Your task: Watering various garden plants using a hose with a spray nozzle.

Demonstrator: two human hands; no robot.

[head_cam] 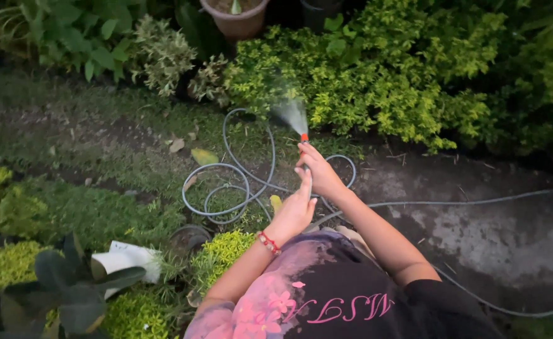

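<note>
Both hands raised at the centre of the view, over a coil of grey hose (229, 188) lying on mossy ground

Right hand (319, 172) wrapped around the hose end, fingers curled narrow and tight on it, orange nozzle (304, 137) poking out just above the knuckles

Left hand (295, 210) just below and touching the right wrist, fingers stretched up along it, thumb side against the hose; red bead bracelet (268, 243) on that wrist; hard to tell whether actually gripping or only steadying

Long axis of the nozzle running up and slightly left, away from the body, toward the yellow-green bush (377, 75); fan of spray (291, 113) widening from the tip into the leaves

Right hand nearer the nozzle, left behind it

Brown pot (236, 19) at the top, white pot (126, 258) tipped among plants lower left, damp concrete path (490, 232) on the right
</note>
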